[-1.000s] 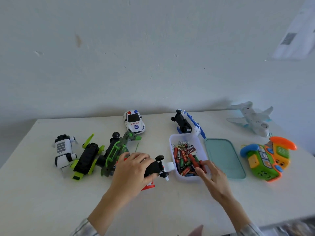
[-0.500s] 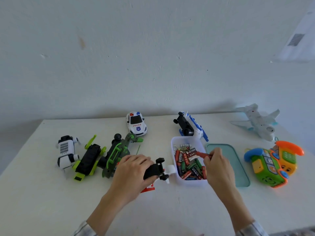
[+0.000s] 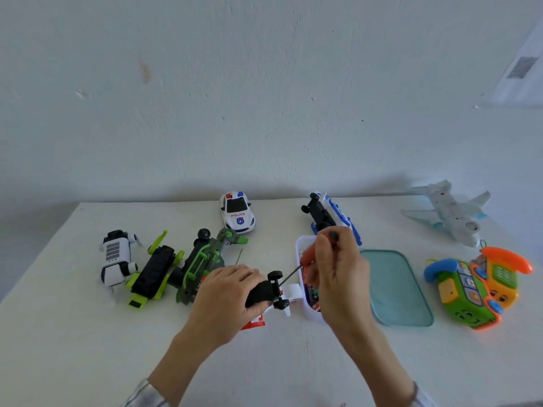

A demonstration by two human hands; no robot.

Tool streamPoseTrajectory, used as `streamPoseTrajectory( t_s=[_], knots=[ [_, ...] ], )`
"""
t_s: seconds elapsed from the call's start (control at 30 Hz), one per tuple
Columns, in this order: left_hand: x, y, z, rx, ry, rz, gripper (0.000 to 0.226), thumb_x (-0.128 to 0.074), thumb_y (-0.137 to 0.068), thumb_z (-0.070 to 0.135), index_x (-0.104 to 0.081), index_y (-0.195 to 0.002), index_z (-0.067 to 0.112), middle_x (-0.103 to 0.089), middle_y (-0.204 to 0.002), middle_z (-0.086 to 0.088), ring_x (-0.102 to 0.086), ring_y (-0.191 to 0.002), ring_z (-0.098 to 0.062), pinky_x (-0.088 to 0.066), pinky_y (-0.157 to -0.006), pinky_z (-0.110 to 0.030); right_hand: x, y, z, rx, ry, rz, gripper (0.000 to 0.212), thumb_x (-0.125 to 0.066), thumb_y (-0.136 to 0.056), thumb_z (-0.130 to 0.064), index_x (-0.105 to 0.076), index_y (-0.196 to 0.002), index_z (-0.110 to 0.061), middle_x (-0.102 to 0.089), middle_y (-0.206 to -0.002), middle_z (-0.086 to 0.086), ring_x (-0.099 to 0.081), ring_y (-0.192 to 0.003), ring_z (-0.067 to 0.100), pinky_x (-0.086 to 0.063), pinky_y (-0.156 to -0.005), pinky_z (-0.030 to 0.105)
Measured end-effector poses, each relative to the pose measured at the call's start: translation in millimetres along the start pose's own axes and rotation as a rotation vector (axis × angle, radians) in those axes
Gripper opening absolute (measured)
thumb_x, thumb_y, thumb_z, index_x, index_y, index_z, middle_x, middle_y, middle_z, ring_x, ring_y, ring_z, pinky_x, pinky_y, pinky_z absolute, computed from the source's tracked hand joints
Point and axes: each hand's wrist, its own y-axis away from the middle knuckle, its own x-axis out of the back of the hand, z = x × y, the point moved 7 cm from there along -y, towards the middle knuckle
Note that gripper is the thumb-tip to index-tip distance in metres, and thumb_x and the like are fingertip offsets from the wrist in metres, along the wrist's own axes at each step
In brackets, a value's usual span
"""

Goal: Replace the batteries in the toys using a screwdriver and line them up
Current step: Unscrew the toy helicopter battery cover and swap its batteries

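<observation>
gripping a red-handled screwdriver, the right hand has risen out of the battery box, where half a second ago it was rummaging. shaft tip now angles toward the upturned toy car clamped under the left hand fingers (screw itself not visible). judgement: unscrewing is next.

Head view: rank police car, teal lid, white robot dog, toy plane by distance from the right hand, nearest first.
From the right hand, which holds the screwdriver:
1. Teal lid, just to its right.
2. Police car, behind and left.
3. Toy plane, far right, at the back.
4. White robot dog, far left.
</observation>
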Motion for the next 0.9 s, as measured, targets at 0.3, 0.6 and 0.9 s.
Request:
streamPoseTrajectory(
  t_s=[0.3,0.6,0.9],
  knots=[
    [1.1,0.1,0.6,-0.003,-0.003,0.026,0.044,-0.045,-0.080,0.061,-0.068,-0.097,0.028,-0.068,-0.088,0.015,-0.064,-0.078,-0.006,-0.051,-0.072,-0.023,-33.3,5.3,0.1,0.252,0.156,-0.208,0.024,-0.032,-0.096,-0.046,-0.038,-0.091,-0.024,-0.058,-0.066,0.004,-0.055,-0.062,0.015,-0.042,-0.050,0.025],
    [-1.0,-0.1,-2.0,0.024,0.001,0.005,0.041,-0.044,-0.081,0.064,-0.064,-0.100,0.033,-0.065,-0.089,0.019,-0.062,-0.080,-0.004,-0.050,-0.074,-0.024,-5.5,-10.6,63.1,-0.287,-0.239,0.128,0.021,-0.035,-0.100,-0.013,-0.045,-0.082,-0.008,-0.064,-0.065,0.015,-0.046,-0.042,0.017,-0.041,-0.042,0.026],
    [2.7,-1.3,-2.5,0.034,0.139,-0.008,0.039,-0.050,-0.082,0.062,-0.063,-0.104,0.032,-0.065,-0.098,0.020,-0.061,-0.088,-0.005,-0.050,-0.080,-0.026,-9.2,12.2,145.1,-0.774,-0.531,0.230,0.037,-0.037,-0.100,-0.014,-0.055,-0.072,0.002,-0.054,-0.045,0.010,-0.047,-0.036,0.015,-0.040,-0.041,0.025]
  ],
)
